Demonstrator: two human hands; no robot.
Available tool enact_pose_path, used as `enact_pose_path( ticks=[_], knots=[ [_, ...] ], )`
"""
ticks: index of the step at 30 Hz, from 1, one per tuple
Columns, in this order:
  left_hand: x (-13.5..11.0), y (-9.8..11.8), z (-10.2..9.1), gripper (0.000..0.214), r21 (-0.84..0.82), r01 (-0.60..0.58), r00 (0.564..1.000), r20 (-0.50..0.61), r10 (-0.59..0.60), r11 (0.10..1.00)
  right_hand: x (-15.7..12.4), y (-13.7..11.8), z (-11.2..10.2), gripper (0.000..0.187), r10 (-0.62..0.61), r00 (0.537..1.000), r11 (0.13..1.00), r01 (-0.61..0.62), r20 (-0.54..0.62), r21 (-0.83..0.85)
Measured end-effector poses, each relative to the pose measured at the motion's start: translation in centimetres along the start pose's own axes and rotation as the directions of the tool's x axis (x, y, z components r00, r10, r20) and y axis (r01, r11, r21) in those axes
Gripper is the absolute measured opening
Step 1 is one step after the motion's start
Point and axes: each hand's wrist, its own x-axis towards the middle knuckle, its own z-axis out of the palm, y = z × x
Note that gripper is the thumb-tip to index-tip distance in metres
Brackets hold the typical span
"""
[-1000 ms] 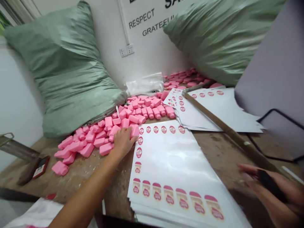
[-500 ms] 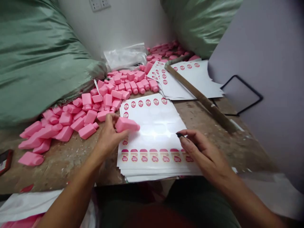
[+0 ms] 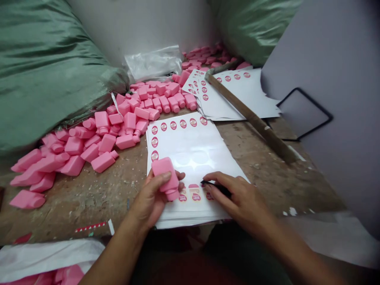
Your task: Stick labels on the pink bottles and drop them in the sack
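Pink plastic bottle (image 3: 166, 178) is sitting clamped in our left hand (image 3: 150, 202), and we are closing our fingers (image 3: 180, 175) around it just above the lower left of a stack of white label sheets (image 3: 192, 148). Our right hand (image 3: 240, 196) is resting at that stack's lower edge, with its fingertips (image 3: 212, 177) pinching a slim black tool (image 3: 218, 188). Beyond the sheets, more pink bottles (image 3: 127, 122) are lying heaped across a scarred wooden workbench (image 3: 89, 202) beside green woven sacks (image 3: 44, 67).
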Motion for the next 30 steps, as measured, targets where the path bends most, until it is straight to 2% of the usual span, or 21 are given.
enact_pose_path(
  ticks=[3, 7, 13, 19, 25, 30],
  knots=[
    [-0.3, -0.5, 0.5, 0.04, 0.005, 0.02, 1.0, -0.006, -0.02, 1.0, 0.1, -0.2, -0.1, 0.02, -0.031, 0.999, 0.999, 0.032, 0.009, -0.04],
    [-0.1, -1.1, 1.0, 0.038, -0.068, 0.058, 0.998, -0.012, -0.059, 0.996, 0.1, -0.5, 0.2, 0.02, -0.088, 0.996, 0.992, 0.086, -0.026, -0.095],
    [0.3, -1.3, 0.8, 0.04, -0.115, 0.084, 0.996, -0.02, -0.086, 0.99, 0.2, -0.7, 0.2, 0.021, -0.124, 0.992, 0.978, 0.117, -0.033, -0.171],
    [0.3, -1.6, 0.5, 0.036, -0.091, 0.077, 0.997, -0.01, -0.078, 0.993, 0.5, -0.9, 0.0, 0.024, -0.096, 0.995, 0.984, 0.091, -0.028, -0.15],
    [0.5, -1.5, 0.5, 0.033, -0.096, 0.094, 0.995, -0.006, -0.095, 0.991, 0.7, -0.7, -0.2, 0.018, 0.007, 0.999, 0.999, -0.004, 0.05, -0.045],
    [0.4, -1.2, 0.6, 0.035, -0.139, 0.098, 0.995, -0.009, -0.1, 0.986, 0.5, -0.6, -0.2, 0.02, -0.063, 0.998, 0.991, 0.061, -0.015, -0.117]
  ],
)
